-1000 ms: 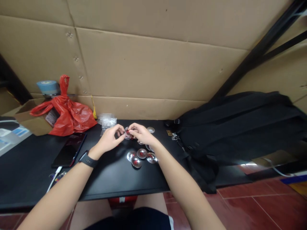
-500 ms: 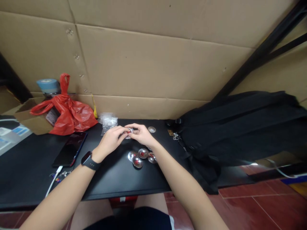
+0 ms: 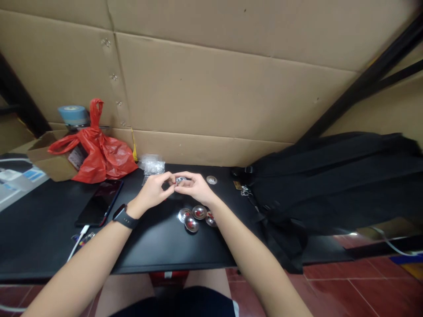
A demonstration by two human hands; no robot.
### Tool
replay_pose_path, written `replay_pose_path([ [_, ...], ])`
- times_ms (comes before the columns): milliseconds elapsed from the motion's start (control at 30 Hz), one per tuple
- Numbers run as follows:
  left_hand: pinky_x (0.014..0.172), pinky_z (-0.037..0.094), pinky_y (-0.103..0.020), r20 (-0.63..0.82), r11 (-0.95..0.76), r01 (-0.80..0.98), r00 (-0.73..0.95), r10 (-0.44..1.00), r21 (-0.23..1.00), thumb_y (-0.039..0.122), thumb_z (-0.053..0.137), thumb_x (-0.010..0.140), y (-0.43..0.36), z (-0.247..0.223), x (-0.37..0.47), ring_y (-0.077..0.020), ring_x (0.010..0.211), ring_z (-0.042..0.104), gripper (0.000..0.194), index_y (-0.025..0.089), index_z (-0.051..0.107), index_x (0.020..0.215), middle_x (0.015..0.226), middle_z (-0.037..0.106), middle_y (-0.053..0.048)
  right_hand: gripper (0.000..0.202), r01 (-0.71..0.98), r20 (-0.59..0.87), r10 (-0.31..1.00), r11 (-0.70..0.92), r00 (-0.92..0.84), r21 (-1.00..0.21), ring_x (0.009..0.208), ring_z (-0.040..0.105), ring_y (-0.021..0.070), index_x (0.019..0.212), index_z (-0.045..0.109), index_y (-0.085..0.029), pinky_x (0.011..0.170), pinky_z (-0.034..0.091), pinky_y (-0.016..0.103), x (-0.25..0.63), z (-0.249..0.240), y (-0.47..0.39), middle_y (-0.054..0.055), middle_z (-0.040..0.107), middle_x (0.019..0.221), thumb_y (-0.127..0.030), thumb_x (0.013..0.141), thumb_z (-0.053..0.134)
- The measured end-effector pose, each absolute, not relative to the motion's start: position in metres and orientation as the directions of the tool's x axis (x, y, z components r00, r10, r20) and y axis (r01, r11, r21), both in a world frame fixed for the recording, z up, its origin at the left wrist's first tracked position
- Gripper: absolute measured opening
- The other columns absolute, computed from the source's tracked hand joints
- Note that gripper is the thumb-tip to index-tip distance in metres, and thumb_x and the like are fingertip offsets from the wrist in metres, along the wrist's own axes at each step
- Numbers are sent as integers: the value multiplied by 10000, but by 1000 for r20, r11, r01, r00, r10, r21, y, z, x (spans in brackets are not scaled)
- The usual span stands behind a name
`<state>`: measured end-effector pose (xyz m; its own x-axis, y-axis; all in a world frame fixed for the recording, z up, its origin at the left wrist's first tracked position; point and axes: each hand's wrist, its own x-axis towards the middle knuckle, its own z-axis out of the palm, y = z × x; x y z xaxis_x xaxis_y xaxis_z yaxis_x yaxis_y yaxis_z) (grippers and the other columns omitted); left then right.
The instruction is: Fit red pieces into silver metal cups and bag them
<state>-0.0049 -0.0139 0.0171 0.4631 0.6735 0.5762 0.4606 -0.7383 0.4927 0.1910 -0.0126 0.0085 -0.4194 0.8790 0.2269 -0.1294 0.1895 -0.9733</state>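
Note:
Over the black desk, my right hand [image 3: 194, 188] pinches a small domed metal disc [image 3: 180, 180], shaped like a finger cymbal. My left hand [image 3: 157, 189], with a dark watch on its wrist, is closed with its fingertips at the disc's left side; whether they grip its edge or something small is hard to make out. Nearer the desk's front lie several similar discs [image 3: 191, 223] with red bits in their middles, one partly behind my right forearm. Another disc [image 3: 212, 179] lies alone to the right of my hands.
Clear plastic packets [image 3: 154, 166] lie behind my left hand. A red plastic bag [image 3: 105, 158], a cardboard box [image 3: 53, 160] and a phone [image 3: 101, 202] with a white cable are on the left. A black backpack [image 3: 337, 185] takes up the right, with keyrings [image 3: 244, 191] beside it.
The disc has turned between my fingers, so its red part no longer shows. My hands stay in nearly the same spot; the whole view has shifted slightly.

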Motion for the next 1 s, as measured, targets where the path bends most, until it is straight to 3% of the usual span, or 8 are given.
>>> replay_pose_path([
  [267, 671, 453, -199, 562, -708, 508, 436, 702, 491, 155, 613, 727, -13, 19, -5, -109, 651, 618, 29, 176, 633, 731, 714, 680, 30, 454, -1, 216, 880, 238, -424, -971, 913, 692, 206, 1068, 699, -159, 903, 540, 383, 193, 10, -11, 75, 725, 1002, -307, 657, 824],
  [433, 738, 505, -204, 468, -651, 528, 452, 759, 546, 186, 617, 763, -5, 23, -17, -139, 745, 697, 195, 191, 732, 920, 831, 759, 6, 465, 4, 214, 920, 228, -327, -974, 919, 708, 213, 1059, 677, -154, 848, 568, 357, 202, 8, -2, 97, 722, 1051, -271, 626, 800],
  [500, 738, 514, -211, 390, -630, 561, 497, 775, 537, 238, 633, 791, 2, 23, -26, -155, 771, 714, 203, 206, 753, 952, 860, 774, -2, 454, 94, 249, 937, 279, -244, -956, 906, 709, 211, 1062, 673, -153, 821, 572, 344, 214, 7, 6, 108, 723, 1068, -244, 629, 771],
  [600, 718, 516, -216, 267, -633, 571, 595, 758, 523, 315, 664, 810, 11, 23, -41, -167, 765, 722, 161, 223, 778, 879, 853, 780, -7, 382, 438, 363, 926, 368, -98, -820, 876, 703, 207, 1010, 700, -163, 823, 553, 332, 244, 6, 19, 82, 744, 980, -182, 630, 733],
  [700, 697, 514, -222, 201, -630, 547, 646, 736, 551, 343, 711, 789, 17, 21, -51, -173, 741, 722, 153, 224, 784, 851, 833, 780, -16, 296, 659, 363, 930, 304, -50, -688, 837, 704, 203, 948, 724, -166, 822, 538, 317, 279, 1, 29, 60, 753, 886, -134, 654, 707],
  [833, 696, 505, -221, 129, -637, 523, 707, 695, 566, 348, 706, 804, 22, 18, -57, -168, 729, 719, 143, 248, 791, 860, 825, 779, -6, 286, 733, 252, 968, 170, 1, -658, 811, 703, 199, 948, 733, -141, 792, 537, 300, 313, -13, 38, 86, 761, 893, -138, 663, 746],
  [1000, 696, 491, -214, 97, -633, 514, 728, 679, 579, 373, 711, 799, 25, 14, -59, -164, 727, 715, 143, 259, 791, 832, 822, 778, -1, 303, 757, 193, 981, 137, -15, -639, 807, 699, 189, 973, 742, -129, 795, 531, 288, 322, -28, 44, 95, 762, 903, -159, 675, 782],
])
